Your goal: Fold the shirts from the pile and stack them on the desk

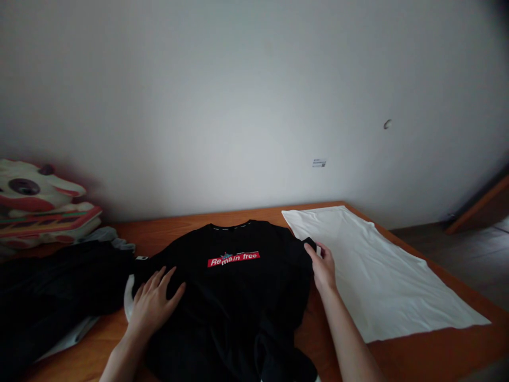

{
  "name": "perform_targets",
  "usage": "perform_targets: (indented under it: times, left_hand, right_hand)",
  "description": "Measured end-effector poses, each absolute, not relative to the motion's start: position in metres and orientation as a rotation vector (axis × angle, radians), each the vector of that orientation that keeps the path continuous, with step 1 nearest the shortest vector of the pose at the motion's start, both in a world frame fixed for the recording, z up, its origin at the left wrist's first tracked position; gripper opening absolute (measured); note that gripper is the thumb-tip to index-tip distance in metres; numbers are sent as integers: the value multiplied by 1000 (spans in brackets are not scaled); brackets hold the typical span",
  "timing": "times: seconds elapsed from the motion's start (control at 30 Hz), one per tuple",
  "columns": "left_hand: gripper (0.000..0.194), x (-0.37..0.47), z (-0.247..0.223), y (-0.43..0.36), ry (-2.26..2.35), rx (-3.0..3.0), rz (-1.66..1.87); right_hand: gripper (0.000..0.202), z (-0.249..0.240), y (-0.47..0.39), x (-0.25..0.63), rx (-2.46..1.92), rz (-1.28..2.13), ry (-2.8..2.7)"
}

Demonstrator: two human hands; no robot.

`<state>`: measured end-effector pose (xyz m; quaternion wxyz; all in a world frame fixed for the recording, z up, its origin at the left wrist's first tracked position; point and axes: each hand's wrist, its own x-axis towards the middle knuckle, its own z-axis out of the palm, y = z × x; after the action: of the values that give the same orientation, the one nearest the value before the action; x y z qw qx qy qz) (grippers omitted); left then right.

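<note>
A black T-shirt [238, 292] with a red "Remain free" print lies front side up, its collar toward the wall and its lower part wrinkled. My left hand [153, 302] rests on the shirt near the left sleeve, fingers spread. At the other side, my right hand [323, 264] pinches the edge of the right sleeve between thumb and fingers. A white cloth [366, 265] is spread flat just to the right of that hand.
The wooden table [170, 227] stands against a pale wall [222, 116]. At the left lie a pile of dark clothes [59, 286] and a toy keyboard [51, 217] with an animal figure. Floor [429, 239] shows beyond the table's right edge.
</note>
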<state>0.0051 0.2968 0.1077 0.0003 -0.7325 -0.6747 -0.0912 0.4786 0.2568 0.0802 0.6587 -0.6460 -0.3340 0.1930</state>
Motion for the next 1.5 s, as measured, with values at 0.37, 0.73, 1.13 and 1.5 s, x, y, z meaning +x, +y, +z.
perform_targets:
  times: [0.37, 0.73, 1.13, 1.5]
  left_hand:
    - [75, 5, 110, 296, -2142, -2322, -248]
    - [87, -1, 112, 296, -2190, -2348, -339]
    - [46, -15, 118, 302, -1952, -2242, -770]
    - [65, 63, 125, 258, -1956, -2341, -286]
  right_hand:
    - [45, 90, 245, 475, -1816, -278, -985]
    - [40, 84, 239, 465, -2235, -292, -1229]
    - [30, 103, 240, 453, -2002, -379, -1376]
    - [40, 116, 227, 382, -1917, 110, -1988]
